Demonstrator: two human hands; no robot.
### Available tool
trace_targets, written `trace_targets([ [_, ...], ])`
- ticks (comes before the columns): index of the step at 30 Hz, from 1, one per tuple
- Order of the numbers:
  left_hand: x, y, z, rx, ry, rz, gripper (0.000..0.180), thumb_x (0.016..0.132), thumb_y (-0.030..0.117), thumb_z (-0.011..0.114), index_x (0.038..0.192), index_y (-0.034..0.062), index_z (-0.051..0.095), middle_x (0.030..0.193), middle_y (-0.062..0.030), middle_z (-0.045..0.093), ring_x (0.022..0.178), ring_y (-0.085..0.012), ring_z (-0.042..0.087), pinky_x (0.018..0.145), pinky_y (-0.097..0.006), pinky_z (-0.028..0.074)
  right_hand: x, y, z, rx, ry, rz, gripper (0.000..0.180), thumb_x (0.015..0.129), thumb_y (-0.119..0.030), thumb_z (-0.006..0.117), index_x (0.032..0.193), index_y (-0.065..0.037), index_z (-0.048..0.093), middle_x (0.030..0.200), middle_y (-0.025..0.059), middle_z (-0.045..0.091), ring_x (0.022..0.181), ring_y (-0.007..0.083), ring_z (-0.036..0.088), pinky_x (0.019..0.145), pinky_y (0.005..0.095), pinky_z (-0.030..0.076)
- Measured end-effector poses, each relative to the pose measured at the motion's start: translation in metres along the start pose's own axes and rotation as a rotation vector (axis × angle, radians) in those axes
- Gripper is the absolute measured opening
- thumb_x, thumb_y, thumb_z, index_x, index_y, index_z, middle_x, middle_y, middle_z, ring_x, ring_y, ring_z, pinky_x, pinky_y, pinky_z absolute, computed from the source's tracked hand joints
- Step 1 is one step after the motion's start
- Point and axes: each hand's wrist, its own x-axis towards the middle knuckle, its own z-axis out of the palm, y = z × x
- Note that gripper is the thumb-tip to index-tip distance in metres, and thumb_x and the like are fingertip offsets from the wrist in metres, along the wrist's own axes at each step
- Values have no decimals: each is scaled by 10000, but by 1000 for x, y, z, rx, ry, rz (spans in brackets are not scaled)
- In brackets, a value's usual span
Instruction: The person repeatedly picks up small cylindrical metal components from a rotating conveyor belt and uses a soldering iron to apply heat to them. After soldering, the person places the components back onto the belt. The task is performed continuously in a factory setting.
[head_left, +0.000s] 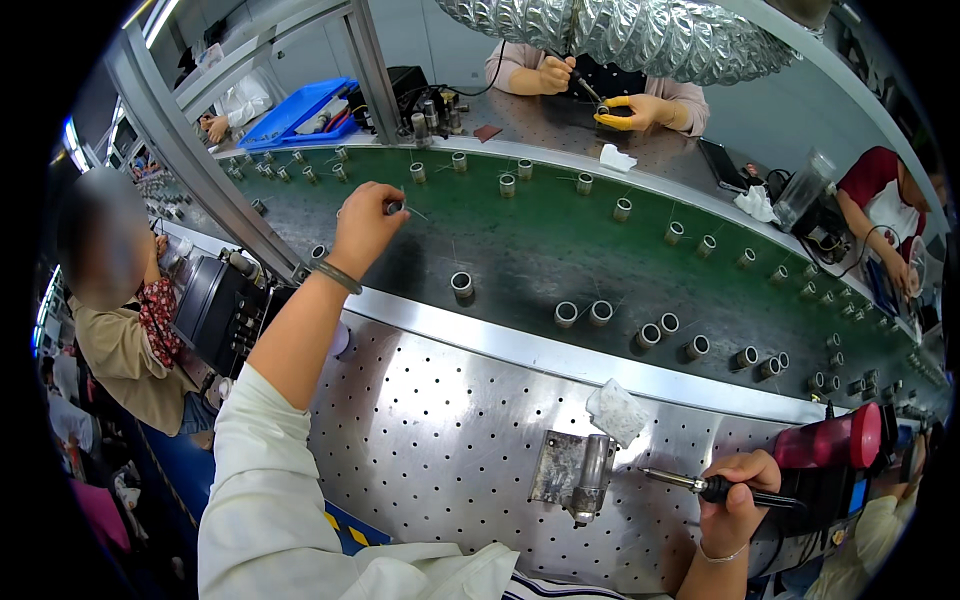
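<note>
My left hand (366, 232) reaches out over the green conveyor belt (520, 240). Its fingers are closed on a small dark metal cylinder (394, 208) with thin wires sticking out. Low on the right, my right hand (738, 500) grips a soldering iron (715, 487) by its black handle, the metal tip pointing left. Just left of that tip, a metal holder (560, 470) with a shiny cylinder (594, 470) lies on the perforated metal table (430, 430). A crumpled pale cloth (618, 412) is beside the holder.
Many small metal cylinders (697, 347) stand along the belt. At the right is a red and black soldering unit (830, 440). Across the belt, a person's yellow-covered fingers (628, 113) work with another iron. A foil duct (640, 40) hangs above; a metal post (215, 170) rises left.
</note>
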Motion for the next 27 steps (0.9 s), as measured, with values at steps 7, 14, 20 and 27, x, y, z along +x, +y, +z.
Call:
trace_targets([
  [7, -11, 67, -1, -174, 4, 237, 294, 686, 127, 744, 961, 58, 668, 992, -112, 588, 895, -257, 577, 745, -355, 482, -1, -7, -12, -46, 45, -12, 313, 747, -191, 767, 788, 28, 547, 682, 158, 622, 443, 144, 565, 426, 209, 453],
  [14, -59, 90, -2, -127, -259, 377, 286, 669, 52, 702, 952, 65, 667, 964, -90, 585, 914, -296, 567, 788, -377, 476, -2, -1, -9, -44, 38, -33, 320, 754, -199, 762, 769, 25, 533, 637, 124, 597, 422, 128, 544, 402, 202, 438],
  [20, -60, 72, -30, 134, -270, 239, 468, 626, 112, 766, 1071, 61, 632, 1067, -126, 578, 1047, -322, 515, 897, -403, 421, -1, -9, -5, -34, 20, -20, 317, 753, -201, 758, 781, 29, 542, 643, 127, 595, 434, 137, 550, 402, 209, 432],
  [27, -49, 168, 16, -219, -303, 441, 545, 644, 206, 795, 1128, 53, 594, 1071, -108, 554, 978, -261, 530, 773, -331, 460, 6, -12, -15, -81, 44, -6, 294, 766, -198, 736, 788, 33, 556, 657, 129, 599, 447, 121, 554, 415, 195, 434],
])
